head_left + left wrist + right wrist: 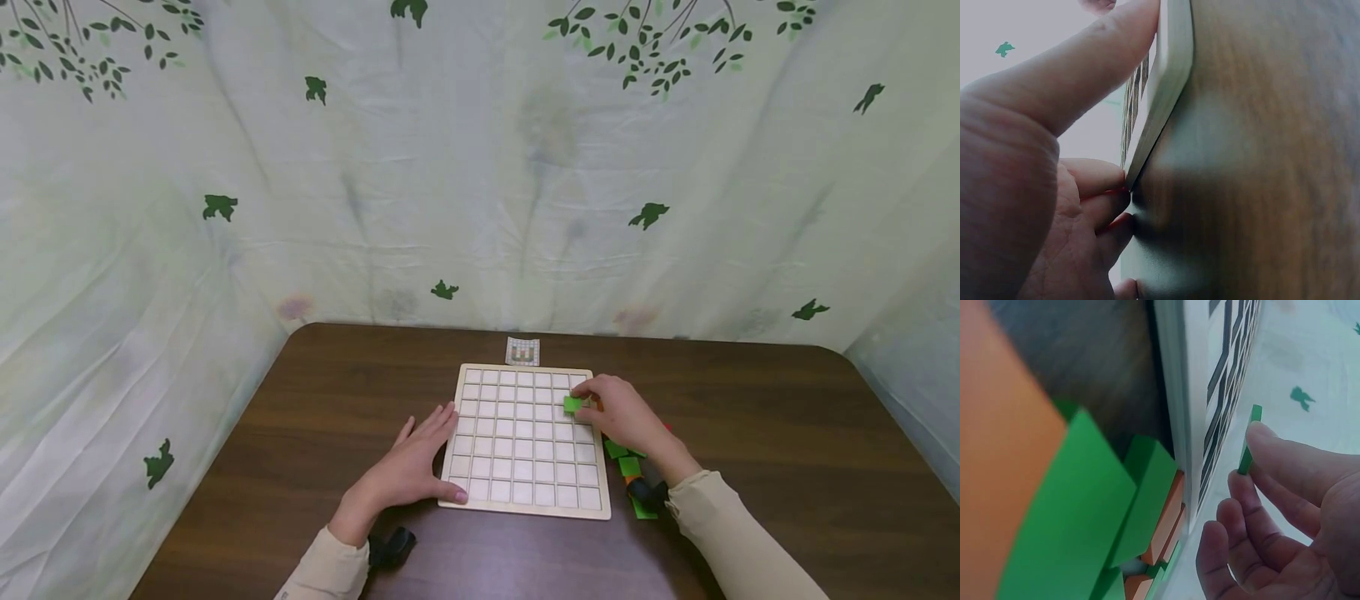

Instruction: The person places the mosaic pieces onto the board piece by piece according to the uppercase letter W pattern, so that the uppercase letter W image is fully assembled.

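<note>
A wooden board (525,442) with a grid of white squares lies on the table. My left hand (408,467) rests against the board's left side, fingers fairly straight along the edge and thumb on the near left corner. In the left wrist view, the thumb (1104,56) lies on the board's pale rim (1175,56). Over the upper right squares, my right hand (618,417) pinches a small green square tile (572,404). The right wrist view has that tile (1250,440) held edge-on between thumb and fingers, apart from the board's surface.
Several loose green tiles (628,467) and some orange ones lie right of the board, partly under the right wrist. A small card with a printed grid picture (522,352) sits beyond the board's far edge. A leaf-patterned curtain (480,167) hangs behind the brown table (337,375).
</note>
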`<state>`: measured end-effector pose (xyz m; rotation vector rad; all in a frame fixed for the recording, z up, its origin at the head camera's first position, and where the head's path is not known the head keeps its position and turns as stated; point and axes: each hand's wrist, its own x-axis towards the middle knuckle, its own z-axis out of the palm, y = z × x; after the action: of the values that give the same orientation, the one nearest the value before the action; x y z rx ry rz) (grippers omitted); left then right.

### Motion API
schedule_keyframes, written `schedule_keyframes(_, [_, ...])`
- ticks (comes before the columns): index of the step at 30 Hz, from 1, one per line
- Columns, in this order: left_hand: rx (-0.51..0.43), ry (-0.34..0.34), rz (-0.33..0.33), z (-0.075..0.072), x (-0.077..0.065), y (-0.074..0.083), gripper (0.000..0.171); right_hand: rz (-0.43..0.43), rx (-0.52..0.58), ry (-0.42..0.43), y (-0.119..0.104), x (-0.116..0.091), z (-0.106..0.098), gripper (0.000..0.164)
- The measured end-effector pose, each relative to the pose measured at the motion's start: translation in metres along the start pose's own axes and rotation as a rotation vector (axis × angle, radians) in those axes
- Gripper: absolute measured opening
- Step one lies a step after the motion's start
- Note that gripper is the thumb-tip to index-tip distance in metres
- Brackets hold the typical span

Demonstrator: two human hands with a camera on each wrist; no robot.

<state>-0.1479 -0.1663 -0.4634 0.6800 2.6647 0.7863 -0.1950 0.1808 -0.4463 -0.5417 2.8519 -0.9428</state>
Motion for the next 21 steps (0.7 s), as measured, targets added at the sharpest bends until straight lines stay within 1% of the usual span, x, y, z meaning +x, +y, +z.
schedule_keyframes(5, [0.004, 0.0, -0.002, 0.0004, 0.0004, -0.0007, 0.118, -0.009, -0.017, -0.015, -0.0016, 0.0012, 0.0021, 0.024])
schedule_keyframes(11, [0.0, 0.004, 0.0, 0.0011, 0.0006, -0.0019, 0.118, -0.03, -0.012, -0.037, -0.0048, 0.0014, 0.0019, 0.024])
schedule_keyframes(18, [0.002, 0.005, -0.001, 0.0004, 0.0005, -0.0002, 0.118, -0.058, -0.054, -0.052, -0.0042, 0.005, 0.0045, 0.023])
schedule_keyframes(21, [-0.006, 0.003, -0.004, 0.0001, 0.0002, 0.001, 0.118, -0.054, -0.062, -0.055, -0.0054, 0.0059, 0.0048, 0.023])
